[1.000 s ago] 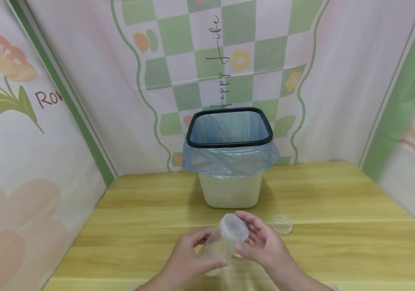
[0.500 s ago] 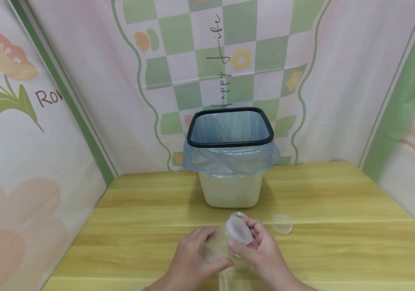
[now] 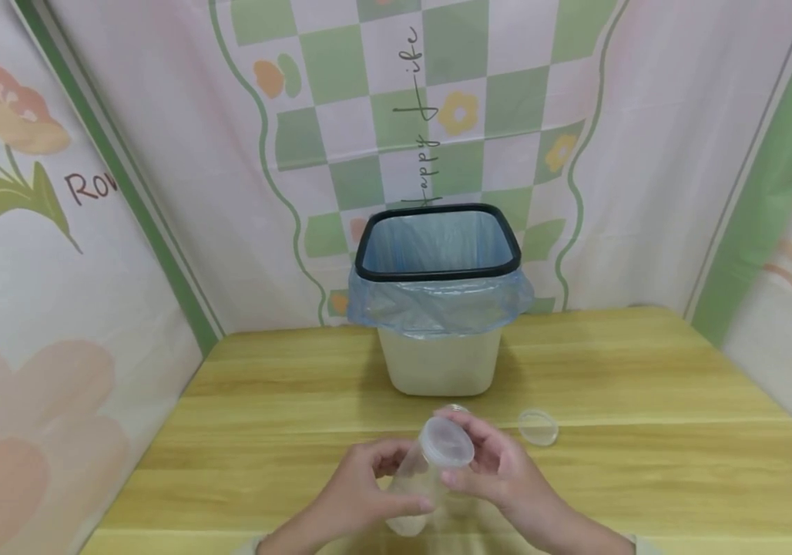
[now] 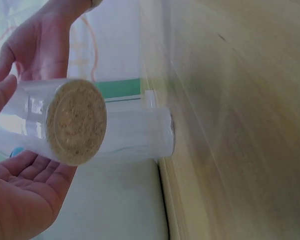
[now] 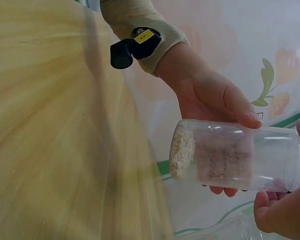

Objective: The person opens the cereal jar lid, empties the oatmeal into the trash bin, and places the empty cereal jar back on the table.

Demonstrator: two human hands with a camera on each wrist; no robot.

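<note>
My left hand [image 3: 361, 489] grips the body of a clear plastic jar [image 3: 411, 489], thumb on the near side and fingers on the far side. The jar leans, its top toward the right. Pale beige, crumbly grains [image 5: 182, 150] fill a thin layer at its base, also visible through the bottom [image 4: 77, 122]. A frosted white lid [image 3: 448, 442] sits on the jar's mouth. My right hand [image 3: 510, 478] holds this lid at its edge, with the thumb in front and fingers behind. A second clear jar [image 4: 135, 132] stands on the table behind, mostly hidden by my hands in the head view.
A loose clear round lid [image 3: 538, 428] lies on the wooden table [image 3: 285, 401], right of my hands. Behind stands a whitish bin [image 3: 443, 366] with a black rim and blue liner bag [image 3: 437, 308]. Printed cloth curtains [image 3: 340, 77] surround the table.
The jar tipped further right, then came back more upright. My right hand shifted round the lid, its fingers now reaching farther over the back. The bin and loose lid stayed put.
</note>
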